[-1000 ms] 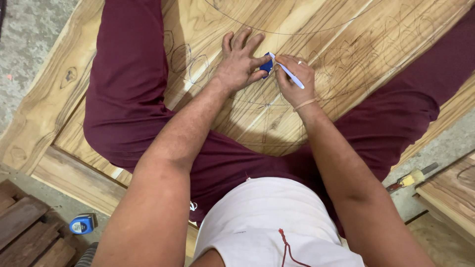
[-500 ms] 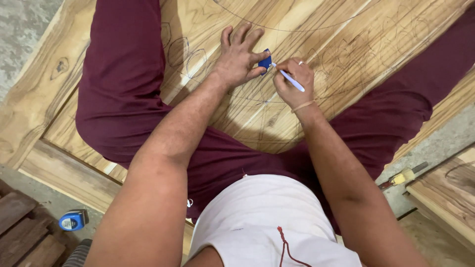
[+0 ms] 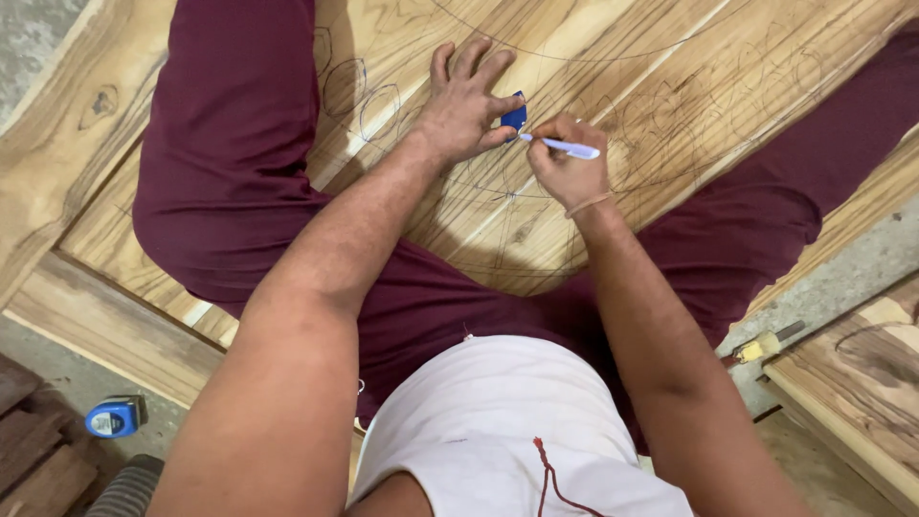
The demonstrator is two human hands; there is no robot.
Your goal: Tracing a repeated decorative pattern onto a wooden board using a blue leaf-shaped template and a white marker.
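left hand (image 3: 464,105) and right hand (image 3: 565,163) shifted slightly up the wooden panel (image 3: 670,86), pen (image 3: 565,146) now flatter

The broad pale wooden panel (image 3: 670,86) is bare, matt timber with strong brown grain, a dark knot and thin drawn lines. The slim white pen (image 3: 567,147) and small blue template piece (image 3: 515,116) look like smooth plastic. The maroon trousers (image 3: 230,163) are soft matt cloth; the grey floor (image 3: 833,287) is rough concrete.
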